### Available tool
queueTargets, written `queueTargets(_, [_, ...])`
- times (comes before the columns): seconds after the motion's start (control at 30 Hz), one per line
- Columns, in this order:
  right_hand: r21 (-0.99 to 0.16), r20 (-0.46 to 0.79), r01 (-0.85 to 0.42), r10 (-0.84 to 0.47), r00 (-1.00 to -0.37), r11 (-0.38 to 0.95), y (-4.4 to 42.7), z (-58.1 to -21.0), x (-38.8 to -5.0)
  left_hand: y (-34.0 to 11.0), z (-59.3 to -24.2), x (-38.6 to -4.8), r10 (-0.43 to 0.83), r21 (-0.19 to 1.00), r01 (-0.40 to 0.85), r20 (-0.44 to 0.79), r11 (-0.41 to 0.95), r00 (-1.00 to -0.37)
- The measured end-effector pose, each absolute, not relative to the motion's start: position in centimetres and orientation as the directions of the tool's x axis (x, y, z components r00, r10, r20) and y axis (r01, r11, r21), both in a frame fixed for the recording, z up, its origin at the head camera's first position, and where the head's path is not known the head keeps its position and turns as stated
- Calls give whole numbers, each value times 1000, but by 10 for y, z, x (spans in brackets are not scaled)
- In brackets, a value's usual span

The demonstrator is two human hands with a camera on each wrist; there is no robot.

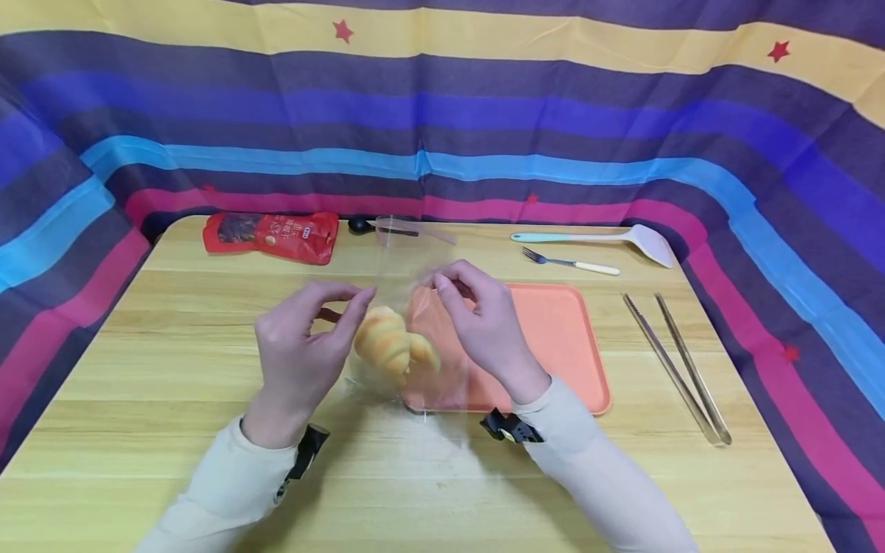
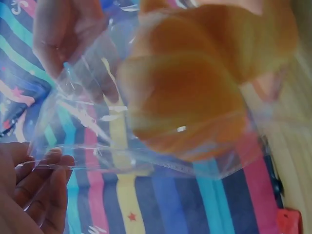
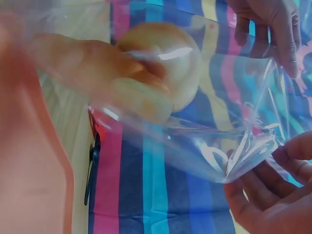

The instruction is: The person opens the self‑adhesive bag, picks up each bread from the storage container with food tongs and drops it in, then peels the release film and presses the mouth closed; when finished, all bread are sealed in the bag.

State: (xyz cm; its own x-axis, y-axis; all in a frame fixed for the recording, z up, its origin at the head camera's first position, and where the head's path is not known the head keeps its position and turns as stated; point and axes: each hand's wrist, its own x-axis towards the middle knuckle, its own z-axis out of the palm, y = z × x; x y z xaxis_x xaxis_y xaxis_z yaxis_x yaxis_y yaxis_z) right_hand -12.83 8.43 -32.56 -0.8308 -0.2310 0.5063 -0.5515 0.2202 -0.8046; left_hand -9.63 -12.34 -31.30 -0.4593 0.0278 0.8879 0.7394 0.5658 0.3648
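Both hands hold up a clear plastic bag (image 1: 442, 384) over the table, with croissant-shaped bread (image 1: 384, 339) inside it. The left hand (image 1: 304, 349) pinches one side of the bag's upper edge between thumb and fingers; the right hand (image 1: 484, 322) pinches the other side. In the left wrist view the bread (image 2: 187, 92) looms large behind the film, beside the left hand (image 2: 34, 195). From the right wrist, a rounded piece (image 3: 170, 63) and a longer piece show inside the bag, and the right hand (image 3: 278, 190) grips the crumpled rim.
An orange tray (image 1: 553, 346) lies partly behind the bag and right hand. Metal tongs (image 1: 674, 369) rest at the right. Along the back are a red packet (image 1: 276, 236), a black spoon (image 1: 361, 225), a fork (image 1: 574, 263) and a white spatula (image 1: 646, 244).
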Motion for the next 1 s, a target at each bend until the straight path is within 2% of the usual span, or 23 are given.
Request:
queueTargets(0.27, [-843,538,-523,-245,-807,-126,97,-325,-118,-113,-307,-90,67,350,831,907,432,-417])
queueTargets(0.37, [-846,531,-489,-243,-812,-215,100,-326,-116,-117,-314,-95,47,380,847,903,373,-426])
queueTargets(0.47, [-844,530,-476,-242,-813,-248,103,-327,-115,-126,-325,-104,-11,494,804,854,332,-520])
queueTargets(0.57, [-839,538,-485,-253,-804,-245,107,-328,-114,-135,-335,-114,-64,645,697,746,312,-662])
queueTargets(0.7, [-842,537,-487,-269,-800,-233,113,-328,-113,-143,-346,-124,-22,783,557,585,276,-811])
queueTargets(0.8, [-845,534,-491,-263,-804,-214,117,-330,-113,-142,-351,-126,67,818,514,516,259,-854])
queueTargets(1.0, [-843,535,-502,-214,-817,-192,123,-331,-113,-135,-352,-123,128,782,535,524,320,-842])
